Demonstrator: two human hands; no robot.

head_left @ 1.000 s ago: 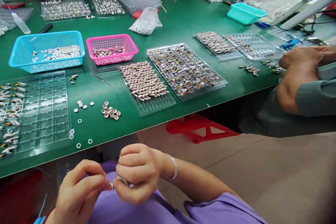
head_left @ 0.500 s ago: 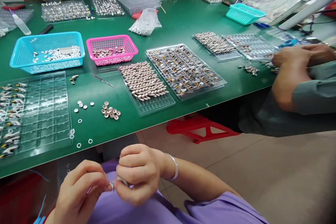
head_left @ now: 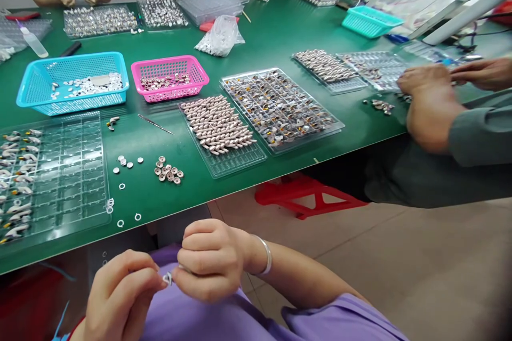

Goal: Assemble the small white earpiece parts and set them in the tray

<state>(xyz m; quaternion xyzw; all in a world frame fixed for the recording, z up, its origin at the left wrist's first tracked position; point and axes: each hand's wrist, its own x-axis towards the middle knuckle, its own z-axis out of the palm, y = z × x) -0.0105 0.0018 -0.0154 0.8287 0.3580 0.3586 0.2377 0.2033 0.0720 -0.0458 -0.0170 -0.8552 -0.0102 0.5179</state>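
Over my lap, below the table edge, my left hand (head_left: 122, 293) pinches a small white ring (head_left: 167, 278) between thumb and fingertips. My right hand (head_left: 212, 261), with a bracelet on its wrist, is closed around something mostly hidden; only a pale edge shows beside the ring. On the table ahead lie loose white rings (head_left: 138, 217), flat silvery discs (head_left: 130, 165) and a cluster of pinkish-metallic round caps (head_left: 170, 175). To the left, a clear compartment tray (head_left: 68, 181) holds small white curved parts (head_left: 24, 178) in its left columns.
Behind these stand a blue basket (head_left: 24, 93) and a pink basket (head_left: 136, 69) with small parts. Tweezers (head_left: 156, 124) lie near a tray of pinkish stems (head_left: 220, 122) and a filled tray (head_left: 280, 106). A co-worker's hands (head_left: 432, 85) work at right; a red stool (head_left: 288, 194) is below.
My left hand has shifted slightly, and the white ring shows more clearly. The pale piece in my right hand is now more hidden. The co-worker's hands at right have moved left and apart.
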